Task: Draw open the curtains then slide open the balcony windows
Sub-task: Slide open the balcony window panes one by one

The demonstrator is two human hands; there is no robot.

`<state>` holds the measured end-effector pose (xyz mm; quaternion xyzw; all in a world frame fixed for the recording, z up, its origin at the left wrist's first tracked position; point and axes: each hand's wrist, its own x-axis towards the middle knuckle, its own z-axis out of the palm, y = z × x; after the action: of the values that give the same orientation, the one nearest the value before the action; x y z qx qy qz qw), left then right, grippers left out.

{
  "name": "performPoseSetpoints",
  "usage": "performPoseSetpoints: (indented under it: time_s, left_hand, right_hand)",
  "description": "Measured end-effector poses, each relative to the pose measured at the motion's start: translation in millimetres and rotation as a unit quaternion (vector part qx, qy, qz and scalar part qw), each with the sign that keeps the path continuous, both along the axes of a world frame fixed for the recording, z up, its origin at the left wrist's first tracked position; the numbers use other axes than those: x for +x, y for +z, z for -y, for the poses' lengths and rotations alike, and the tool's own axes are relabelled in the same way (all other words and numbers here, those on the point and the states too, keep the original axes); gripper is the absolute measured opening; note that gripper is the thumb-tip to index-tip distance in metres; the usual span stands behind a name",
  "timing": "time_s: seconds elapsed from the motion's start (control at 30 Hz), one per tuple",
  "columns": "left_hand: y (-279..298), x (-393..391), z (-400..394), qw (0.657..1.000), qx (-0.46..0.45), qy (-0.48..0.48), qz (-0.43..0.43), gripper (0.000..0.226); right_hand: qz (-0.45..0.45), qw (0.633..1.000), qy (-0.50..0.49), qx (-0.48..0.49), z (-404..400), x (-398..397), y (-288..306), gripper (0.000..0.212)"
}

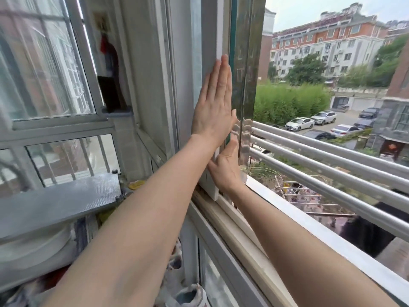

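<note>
The sliding balcony window sash [219,29] has a white frame and stands at the left end of the opening, its edge facing me. My left hand [213,107] lies flat against that edge, fingers straight and together, pointing up. Just below it, my right hand [225,167] presses on the lower part of the same frame edge, its fingers partly hidden behind my left wrist. The window track [234,231] runs along the sill toward me. To the right of the sash the opening is open to the outside. No curtain is in view.
Horizontal metal guard rails [332,156] cross the opening outside. A grey metal shelf [59,196] sticks out at the left under a side window [44,69]. Cluttered items and a shoe [188,295] lie below the sill. Parked cars and buildings are beyond.
</note>
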<state>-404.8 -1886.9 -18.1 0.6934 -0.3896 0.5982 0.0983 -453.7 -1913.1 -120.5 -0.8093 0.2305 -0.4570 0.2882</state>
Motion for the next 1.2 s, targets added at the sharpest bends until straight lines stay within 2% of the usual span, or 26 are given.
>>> performPoseSetpoints:
  time_s: [0.07, 0.23, 0.33, 0.47, 0.53, 0.63, 0.8, 0.9, 1.0, 1.1, 1.2]
  left_hand:
    - [0.8, 9.0, 4.1, 1.000, -0.007, 0.009, -0.004, 0.078]
    - [4.1, 11.1, 5.0, 1.000, -0.015, 0.006, 0.004, 0.074]
    - [6.3, 9.8, 4.0, 1.000, -0.004, 0.014, 0.009, 0.073]
    - [11.1, 21.1, -0.9, 0.995, 0.042, 0.084, -0.021, 0.087]
    - [12.1, 34.2, 1.4, 0.991, 0.079, 0.102, -0.043, 0.093]
    - [12.4, 54.0, 7.4, 0.991, 0.082, 0.096, -0.053, 0.095]
    - [13.5, 53.9, 9.4, 0.987, 0.091, 0.112, -0.064, 0.093]
    - [13.5, 50.6, 8.0, 0.985, 0.100, 0.110, -0.084, 0.091]
    - [14.5, 45.1, -6.6, 0.982, 0.132, 0.067, -0.116, 0.085]
    - [6.6, 35.7, -38.5, 0.970, 0.182, 0.045, -0.156, 0.081]
    - [-9.0, 15.0, -98.2, 0.949, 0.224, 0.046, -0.218, 0.073]
  right_hand:
    - [0.006, 1.000, 0.011, 0.015, 3.9, 9.5, 1.2, 0.096]
    - [0.009, 1.000, -0.011, 0.004, 4.4, 13.1, 3.2, 0.083]
    - [-0.007, 1.000, -0.013, 0.005, 7.6, 11.4, 7.0, 0.084]
    - [-0.090, 0.994, -0.042, 0.043, 5.2, 26.6, 13.3, 0.085]
    - [-0.096, 0.991, -0.073, 0.051, 3.7, 43.6, 10.7, 0.086]
    - [-0.082, 0.990, -0.116, 0.009, 8.7, 61.2, -1.6, 0.087]
    - [-0.091, 0.987, -0.130, -0.021, 13.3, 60.9, -8.1, 0.086]
    - [-0.125, 0.985, -0.105, -0.051, 19.0, 44.2, -10.5, 0.079]
    - [-0.171, 0.980, -0.064, -0.078, 25.2, 12.9, -10.7, 0.071]
    - [-0.237, 0.970, -0.027, -0.050, 12.3, -17.0, -13.1, 0.061]
    - [-0.273, 0.962, -0.011, -0.016, -27.0, -41.7, -16.4, 0.039]
